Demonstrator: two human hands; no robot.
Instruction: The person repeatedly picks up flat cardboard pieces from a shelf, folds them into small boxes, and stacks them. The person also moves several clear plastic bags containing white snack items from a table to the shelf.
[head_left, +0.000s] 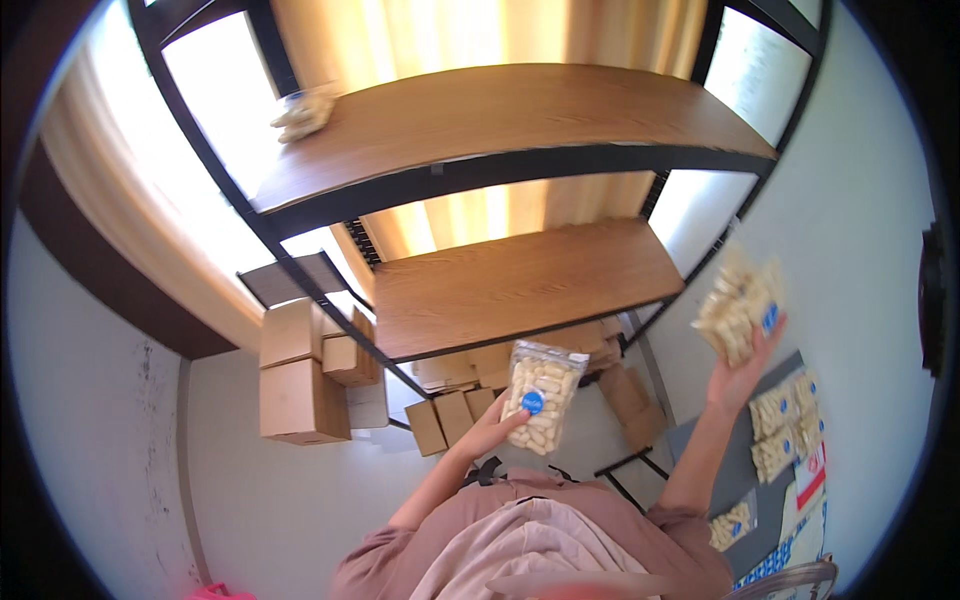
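Observation:
My left hand [488, 428] is closed on the lower left edge of a clear zip bag [548, 380] full of pale, peanut-like pieces, with a round blue label on its front. This bag is upright before my body. Out to the right, my right hand [742, 375] is raised and grips a similar clear bag [738, 305]; motion blurs it, and I cannot tell whether it is one bag or a small stack. Another such bag [303, 112] lies at the left end of the upper wooden shelf [520, 110]. The lower shelf [530, 285] is nearer the left hand's bag.
More filled bags [785, 425] lie on a grey table [690, 437] at the right, with a red and white packet [810, 475]. Brown cartons [300, 400] stand left of the black-framed rack; flattened cardboard [480, 365] lies beneath it. A white wall [870, 250] borders the right.

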